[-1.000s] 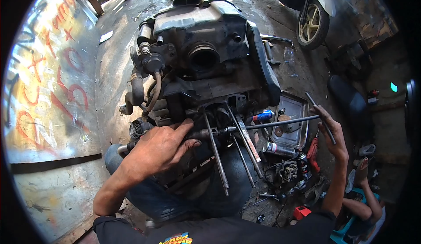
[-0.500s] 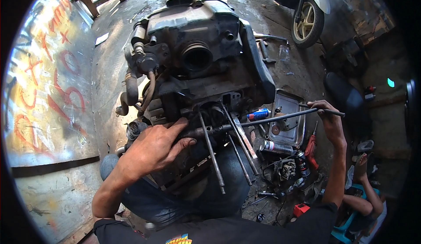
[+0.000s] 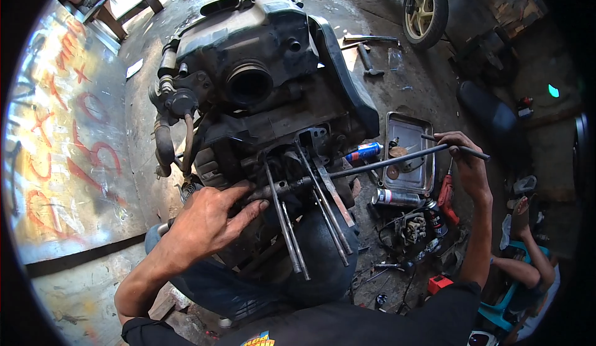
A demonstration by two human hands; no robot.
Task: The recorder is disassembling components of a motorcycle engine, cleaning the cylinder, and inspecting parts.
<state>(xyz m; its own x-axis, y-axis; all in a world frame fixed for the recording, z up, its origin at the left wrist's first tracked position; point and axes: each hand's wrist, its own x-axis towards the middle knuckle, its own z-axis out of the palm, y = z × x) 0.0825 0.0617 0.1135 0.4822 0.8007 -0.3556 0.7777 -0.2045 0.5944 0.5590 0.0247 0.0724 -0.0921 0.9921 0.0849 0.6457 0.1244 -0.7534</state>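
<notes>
A dark, dirty motorcycle engine (image 3: 267, 122) stands before me, with a round-mouthed black box on top. Several long metal studs (image 3: 331, 215) jut from it toward me. Between them lies a long T-handle wrench (image 3: 391, 161), reaching out to the right. My right hand (image 3: 462, 150) is closed round its crossbar at the far end. At the opposite end, my left hand (image 3: 214, 218) has thumb and forefinger about the thick, tube-like end, close against the engine; its other fingers are hidden. A flat metal strip (image 3: 335, 197) slants down beside the studs.
On the right are a metal tray (image 3: 428, 128) holding parts, spray cans (image 3: 397, 197), a red screwdriver-like tool (image 3: 447, 200) and a hammer (image 3: 366, 60). A painted metal panel (image 3: 74, 147) bounds the left. Another person's bare leg (image 3: 524, 222) shows at lower right, by a scooter seat (image 3: 487, 113).
The view has shifted, so the engine and studs appear farther left and the studs line up differently. Both hands keep their hold on the wrench.
</notes>
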